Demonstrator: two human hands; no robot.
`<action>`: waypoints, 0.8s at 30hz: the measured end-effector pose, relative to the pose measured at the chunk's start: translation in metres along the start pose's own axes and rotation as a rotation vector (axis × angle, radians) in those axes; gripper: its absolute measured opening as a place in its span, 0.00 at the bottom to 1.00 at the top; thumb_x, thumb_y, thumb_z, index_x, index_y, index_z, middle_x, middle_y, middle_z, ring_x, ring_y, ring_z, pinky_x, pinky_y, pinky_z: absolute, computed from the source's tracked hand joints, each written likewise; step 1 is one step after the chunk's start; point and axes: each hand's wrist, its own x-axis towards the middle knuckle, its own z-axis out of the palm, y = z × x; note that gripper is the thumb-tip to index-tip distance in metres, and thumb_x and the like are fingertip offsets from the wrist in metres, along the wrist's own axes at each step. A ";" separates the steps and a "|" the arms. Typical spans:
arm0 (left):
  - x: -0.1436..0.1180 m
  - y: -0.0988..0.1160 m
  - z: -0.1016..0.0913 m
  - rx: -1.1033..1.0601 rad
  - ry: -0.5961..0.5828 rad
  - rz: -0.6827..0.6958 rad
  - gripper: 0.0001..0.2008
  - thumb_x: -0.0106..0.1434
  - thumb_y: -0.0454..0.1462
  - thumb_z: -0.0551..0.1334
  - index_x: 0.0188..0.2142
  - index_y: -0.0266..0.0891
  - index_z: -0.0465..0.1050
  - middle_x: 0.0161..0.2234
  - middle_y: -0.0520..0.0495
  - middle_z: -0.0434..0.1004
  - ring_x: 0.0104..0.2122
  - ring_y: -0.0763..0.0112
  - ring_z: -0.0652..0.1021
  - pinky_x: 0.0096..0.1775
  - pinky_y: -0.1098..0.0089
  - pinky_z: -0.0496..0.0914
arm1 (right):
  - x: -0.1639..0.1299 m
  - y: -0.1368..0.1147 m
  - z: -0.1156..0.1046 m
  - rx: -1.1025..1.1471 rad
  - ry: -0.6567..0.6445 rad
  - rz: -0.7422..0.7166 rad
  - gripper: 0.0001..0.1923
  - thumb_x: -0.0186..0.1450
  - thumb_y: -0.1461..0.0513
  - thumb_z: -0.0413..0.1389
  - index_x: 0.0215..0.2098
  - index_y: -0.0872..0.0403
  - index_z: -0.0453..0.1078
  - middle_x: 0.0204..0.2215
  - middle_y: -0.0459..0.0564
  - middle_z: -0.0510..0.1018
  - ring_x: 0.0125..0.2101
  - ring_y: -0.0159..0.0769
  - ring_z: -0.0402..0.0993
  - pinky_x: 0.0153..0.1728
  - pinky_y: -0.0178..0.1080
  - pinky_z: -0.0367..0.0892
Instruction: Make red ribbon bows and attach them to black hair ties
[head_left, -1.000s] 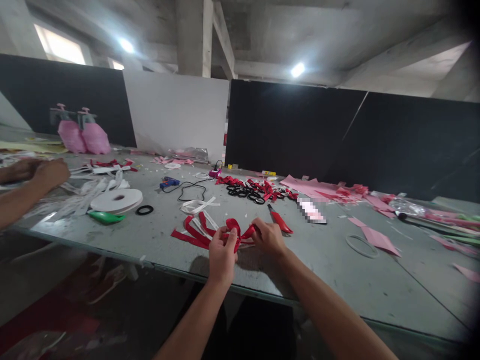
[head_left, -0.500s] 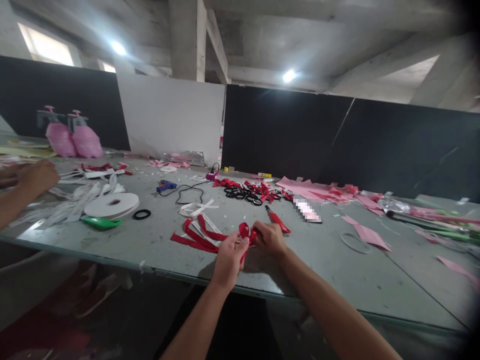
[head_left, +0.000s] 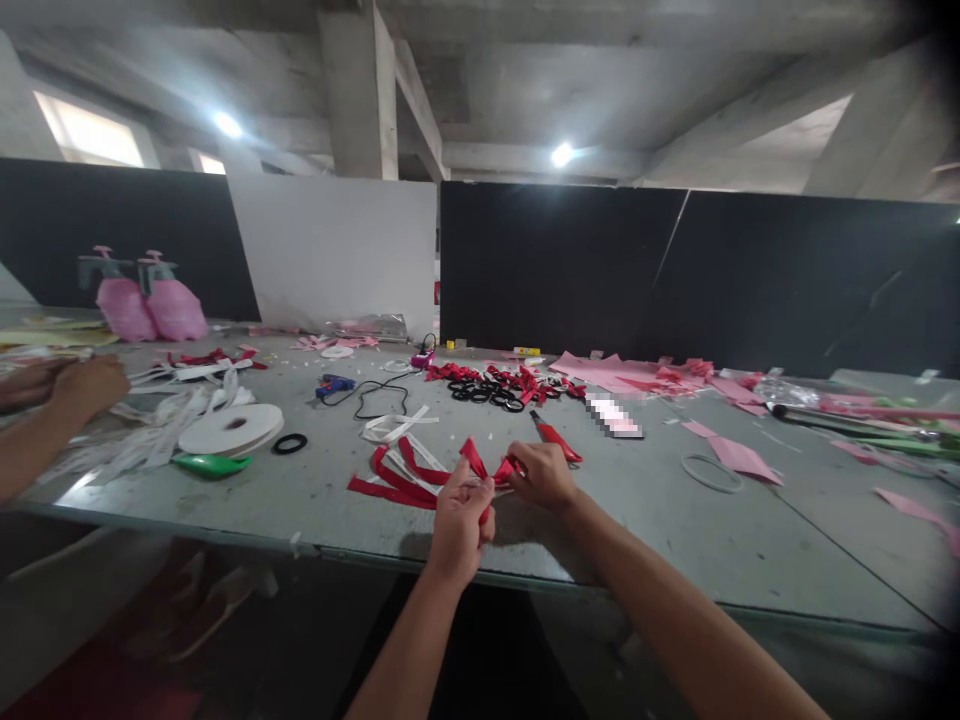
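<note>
Near the table's front edge, my left hand (head_left: 463, 515) pinches a red ribbon (head_left: 472, 457) between thumb and fingers. My right hand (head_left: 541, 474) grips the same ribbon a little to the right, its fingers closed on a folded part. One pointed red loop stands up between the hands. To the left, loose red ribbon strips (head_left: 394, 490) lie on the table with a white ribbon (head_left: 397, 425) among and behind them. Just behind my right hand rests a red-handled cutting tool (head_left: 559, 440); its exact kind is unclear.
Black rings with red ribbons (head_left: 495, 388) are heaped farther back. A blue glue gun (head_left: 334, 386), a white ribbon roll (head_left: 230, 430), a green tool (head_left: 212, 466) and a black ring (head_left: 290, 443) lie leftward. Another person's hands (head_left: 86, 387) work at far left. Pink sheets (head_left: 742, 458) lie right.
The ribbon between my hands has gone from a rounded loop to a taller, pointed one, with my hands still gripping it. The camera view has shifted slightly.
</note>
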 end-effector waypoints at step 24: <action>0.002 -0.002 0.010 0.167 0.163 0.111 0.42 0.60 0.47 0.63 0.68 0.41 0.46 0.16 0.64 0.49 0.13 0.80 0.52 0.16 0.79 0.49 | 0.010 0.002 -0.013 -0.271 -0.030 0.046 0.06 0.59 0.62 0.51 0.30 0.55 0.69 0.22 0.50 0.76 0.22 0.34 0.67 0.28 0.36 0.50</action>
